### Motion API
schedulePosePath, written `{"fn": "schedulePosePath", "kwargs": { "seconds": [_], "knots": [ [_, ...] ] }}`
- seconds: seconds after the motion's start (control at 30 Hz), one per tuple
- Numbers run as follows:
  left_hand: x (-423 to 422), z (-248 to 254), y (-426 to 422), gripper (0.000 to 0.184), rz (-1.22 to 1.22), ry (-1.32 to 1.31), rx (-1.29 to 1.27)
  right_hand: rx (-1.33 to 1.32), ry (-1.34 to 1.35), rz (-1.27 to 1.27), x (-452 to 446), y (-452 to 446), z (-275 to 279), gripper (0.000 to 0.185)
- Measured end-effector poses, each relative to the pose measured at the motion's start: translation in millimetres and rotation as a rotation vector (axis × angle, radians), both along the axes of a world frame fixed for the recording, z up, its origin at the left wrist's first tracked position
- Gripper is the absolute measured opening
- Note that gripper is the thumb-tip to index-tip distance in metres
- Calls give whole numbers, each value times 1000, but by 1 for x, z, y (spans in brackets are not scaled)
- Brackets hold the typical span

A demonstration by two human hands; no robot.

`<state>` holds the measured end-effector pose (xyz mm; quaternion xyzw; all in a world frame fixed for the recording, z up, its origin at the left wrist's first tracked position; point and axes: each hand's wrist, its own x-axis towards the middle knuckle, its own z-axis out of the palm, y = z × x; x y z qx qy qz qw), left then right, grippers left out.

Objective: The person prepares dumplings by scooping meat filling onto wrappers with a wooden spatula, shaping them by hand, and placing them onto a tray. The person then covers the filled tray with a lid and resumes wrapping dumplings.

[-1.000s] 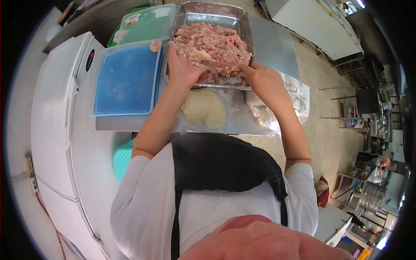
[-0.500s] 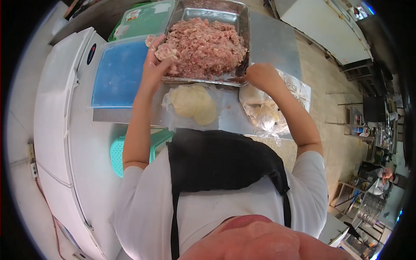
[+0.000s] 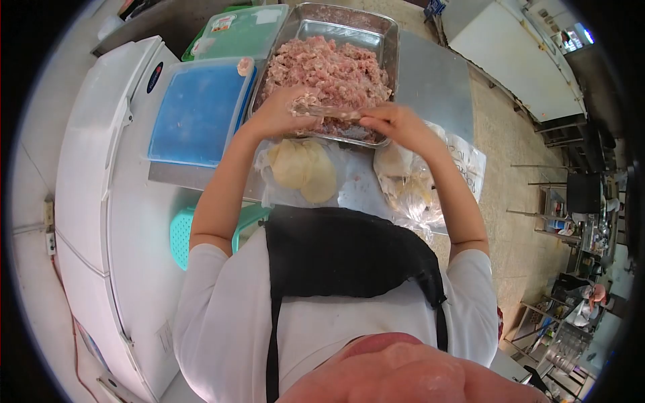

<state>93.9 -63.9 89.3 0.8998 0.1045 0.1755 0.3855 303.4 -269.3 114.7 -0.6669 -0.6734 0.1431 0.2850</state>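
Note:
A metal tray (image 3: 393, 50) holds a heap of minced meat (image 3: 329, 70). Over its near left part, my left hand (image 3: 281, 113) is closed around a wrapper with meat filling (image 3: 306, 104). My right hand (image 3: 398, 127) grips the handle of a flat spatula (image 3: 336, 113), whose blade reaches left to the filling. Just below the tray, a stack of round pale wrappers (image 3: 302, 171) lies on thin plastic. One small filled piece (image 3: 245, 66) sits on the corner of the blue-looking container (image 3: 198, 114).
Green-lidded container (image 3: 242, 33) at the back left; plastic bag with printed writing (image 3: 410, 178) at the right of the metal table (image 3: 433, 80). White freezer (image 3: 101, 181) on the left, turquoise stool (image 3: 181, 238) below. Another person (image 3: 594, 295) is far off at the right.
My left hand has moved right from the container's corner to over the tray. My right hand has lifted the spatula and brought it left to the wrapper. The small filled piece rests on the container.

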Motion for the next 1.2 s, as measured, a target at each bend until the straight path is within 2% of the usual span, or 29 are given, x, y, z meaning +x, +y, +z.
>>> {"fn": "schedulePosePath", "kwargs": {
  "seconds": [0.07,0.17,0.27,0.33,0.4,0.47,0.5,0.57,0.6,0.7,0.73,0.77,0.83,0.87,0.93,0.97,1.03,1.07,1.13,1.2],
  "knots": [
    [-1,-23,3,41,143,-126,101,-13,-91,-80,21,-1,10,29],
    [8,-13,15,46,119,153,-502,120,-168,-204,-10,-2,29,27],
    [18,-15,18,44,113,217,-510,194,-255,-207,-24,16,-24,26],
    [16,-27,17,50,162,176,-487,-16,-316,-294,2,13,-47,25],
    [13,-36,23,55,160,96,-456,-148,-359,-344,21,3,-43,30],
    [1,-41,26,58,99,-9,-434,-103,-153,-363,22,-13,-29,32],
    [0,-28,20,61,62,-10,-455,-79,-54,-372,21,-20,-20,32],
    [-4,14,5,67,-3,-16,-499,-190,193,-355,3,-28,16,33],
    [-2,22,0,61,-29,-30,-404,-246,318,-342,-7,-27,24,34],
    [4,28,-8,47,-101,-43,-158,23,270,-100,-27,-20,5,34],
    [8,21,-4,44,-121,-34,-104,-40,296,-71,-28,-18,4,34],
    [11,16,-2,41,-140,-25,-49,3,154,-119,-24,-19,8,33],
    [8,23,-15,43,-26,19,-231,95,-132,-206,-16,-20,23,32],
    [7,26,-19,44,33,38,-320,143,-160,-210,-21,-21,27,30],
    [9,11,-12,45,0,6,-498,234,-212,-223,-38,-28,31,27],
    [10,1,-9,45,-20,-8,-588,195,-263,-226,-36,-26,29,28],
    [3,8,-18,46,45,-28,-417,113,-363,-241,-30,-22,23,28],
    [-1,12,-22,47,77,-39,-331,109,-272,-243,-26,-25,26,29],
    [-9,15,-22,45,30,-65,-313,103,-92,-253,-20,-30,47,29],
    [-14,24,-21,45,-25,-83,-271,98,-63,-155,-27,-32,58,29]
  ]
}}
